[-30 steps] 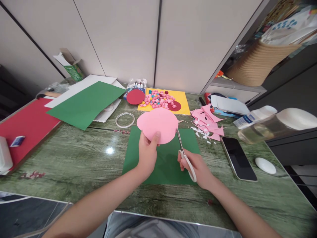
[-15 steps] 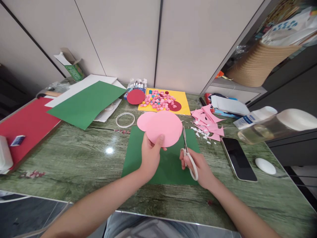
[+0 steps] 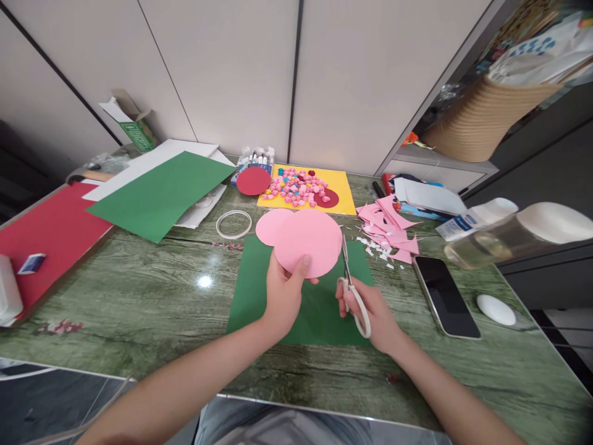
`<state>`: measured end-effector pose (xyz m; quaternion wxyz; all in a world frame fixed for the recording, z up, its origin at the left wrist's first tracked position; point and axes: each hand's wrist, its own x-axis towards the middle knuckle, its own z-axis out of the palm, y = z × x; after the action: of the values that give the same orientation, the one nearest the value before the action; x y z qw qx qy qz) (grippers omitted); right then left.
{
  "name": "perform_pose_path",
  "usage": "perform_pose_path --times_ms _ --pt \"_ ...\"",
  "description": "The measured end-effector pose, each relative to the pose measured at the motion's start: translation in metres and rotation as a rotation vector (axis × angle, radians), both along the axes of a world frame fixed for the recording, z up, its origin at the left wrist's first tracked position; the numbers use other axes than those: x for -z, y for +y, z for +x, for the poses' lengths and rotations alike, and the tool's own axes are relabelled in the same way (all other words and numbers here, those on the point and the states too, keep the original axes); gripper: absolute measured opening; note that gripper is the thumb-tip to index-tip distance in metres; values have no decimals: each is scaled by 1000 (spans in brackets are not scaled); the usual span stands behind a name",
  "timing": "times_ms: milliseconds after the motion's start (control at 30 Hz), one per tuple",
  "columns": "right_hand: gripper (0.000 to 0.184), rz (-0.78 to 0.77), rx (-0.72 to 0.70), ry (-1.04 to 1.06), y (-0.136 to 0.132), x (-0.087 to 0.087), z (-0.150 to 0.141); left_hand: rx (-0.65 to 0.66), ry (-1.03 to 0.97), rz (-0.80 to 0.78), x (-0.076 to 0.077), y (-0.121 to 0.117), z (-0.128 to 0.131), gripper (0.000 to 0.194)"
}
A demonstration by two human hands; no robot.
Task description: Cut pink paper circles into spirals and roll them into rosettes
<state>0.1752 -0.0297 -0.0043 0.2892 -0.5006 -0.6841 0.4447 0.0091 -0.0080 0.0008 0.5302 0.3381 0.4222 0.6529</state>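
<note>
The left hand (image 3: 283,295) pinches a pink disc (image 3: 309,238) over the near green sheet (image 3: 319,318); the right hand (image 3: 377,310) curls round scissors (image 3: 348,273) just beside the disc's right edge.

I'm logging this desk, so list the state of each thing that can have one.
Pink circles, overlapping, held up
Scissors, blades nearly together
Left grip, closed on the pink circles
Right grip, closed on the scissors
Phone, face up, screen dark
Green box, top open
Pink scraps, cut, loosely heaped
Colored balls, bunched together
White ring, lying flat
</note>
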Motion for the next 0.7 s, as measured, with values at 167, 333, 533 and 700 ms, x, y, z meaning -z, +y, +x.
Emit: perform_pose_path --times_ms 167,333,533,700 --pt "36 6 2 3 0 0 0 8 9 -8 0 -2 1 41" --pt "36 -15 11 21 0 1 0 15 19 -5 0 -3 1 42" --pt "37 -8 11 24 -1 2 0 23 11 -9 0 -3 2 43" --pt "37 -5 19 28 -1 3 -1 29 8 -19 0 -5 3 43"
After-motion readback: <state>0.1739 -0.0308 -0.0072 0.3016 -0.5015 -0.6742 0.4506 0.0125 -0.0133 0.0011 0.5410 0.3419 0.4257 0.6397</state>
